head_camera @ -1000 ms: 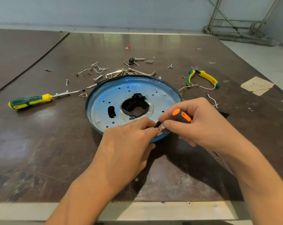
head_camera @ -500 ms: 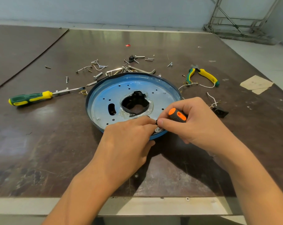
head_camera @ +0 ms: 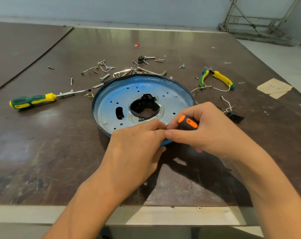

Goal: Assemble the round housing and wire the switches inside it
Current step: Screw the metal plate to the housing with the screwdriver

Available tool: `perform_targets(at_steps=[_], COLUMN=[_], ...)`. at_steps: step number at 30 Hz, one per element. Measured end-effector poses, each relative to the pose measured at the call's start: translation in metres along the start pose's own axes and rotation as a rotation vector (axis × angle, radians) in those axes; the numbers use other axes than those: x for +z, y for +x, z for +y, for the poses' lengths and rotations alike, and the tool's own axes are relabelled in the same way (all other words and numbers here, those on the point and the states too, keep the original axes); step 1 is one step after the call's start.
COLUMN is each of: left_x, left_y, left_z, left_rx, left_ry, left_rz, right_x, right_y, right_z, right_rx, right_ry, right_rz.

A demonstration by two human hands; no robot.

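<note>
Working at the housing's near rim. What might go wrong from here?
Fingers of the left hand crowd the hidden tip of the screwdriver in the right hand; a slip may jab them. The housing looks unclamped on the table, so pressing its near rim may tilt or shift it.

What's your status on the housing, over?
Right hand grips orange-black screwdriver at round housing near rim. Left hand fingertips meet its tip, contents hidden. Housing flat on table. Loose screws behind, clear of work.

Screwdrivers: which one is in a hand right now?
The orange and black screwdriver, gripped by the right hand at the housing's near rim. The green and yellow screwdriver lies on the table.
</note>
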State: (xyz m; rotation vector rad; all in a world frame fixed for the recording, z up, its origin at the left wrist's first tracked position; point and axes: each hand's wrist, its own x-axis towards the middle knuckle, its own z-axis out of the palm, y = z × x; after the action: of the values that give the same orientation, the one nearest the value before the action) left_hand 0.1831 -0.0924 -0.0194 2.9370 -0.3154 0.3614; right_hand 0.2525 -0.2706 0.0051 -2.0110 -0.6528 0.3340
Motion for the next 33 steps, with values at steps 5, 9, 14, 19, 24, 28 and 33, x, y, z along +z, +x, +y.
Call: perform_targets(at_steps=[5, 9, 14, 19, 24, 28, 33], left_x=[0.0, -0.002, -0.003, -0.006, -0.006, -0.008, -0.01], left_y=[0.002, 0.002, 0.0, 0.0, 0.003, 0.004, 0.004], left_z=[0.0, 0.0, 0.0, 0.0, -0.001, -0.002, 0.0], left_rx=[0.014, 0.034, 0.017, 0.029, 0.016, 0.011, 0.007], left_ry=[0.035, 0.027, -0.016, -0.033, -0.035, -0.03, -0.027], left_rz=[-0.009, -0.011, -0.002, -0.004, -0.024, -0.05, -0.068], right_x=[0.003, 0.005, 0.002, -0.001, -0.001, -0.003, -0.002], right_y=[0.004, 0.006, 0.005, 0.003, -0.001, -0.002, 0.0], right_z=[0.001, 0.004, 0.008, 0.006, 0.003, 0.005, 0.006], right_rx=[0.028, 0.042, 0.005, -0.063, -0.167, -0.192, -0.227], right_ry=[-0.087, -0.106, -0.101, -0.05, -0.046, -0.153, -0.228], right_rz=[0.067, 0.123, 0.182, 0.146, 0.091, 0.061, 0.06])
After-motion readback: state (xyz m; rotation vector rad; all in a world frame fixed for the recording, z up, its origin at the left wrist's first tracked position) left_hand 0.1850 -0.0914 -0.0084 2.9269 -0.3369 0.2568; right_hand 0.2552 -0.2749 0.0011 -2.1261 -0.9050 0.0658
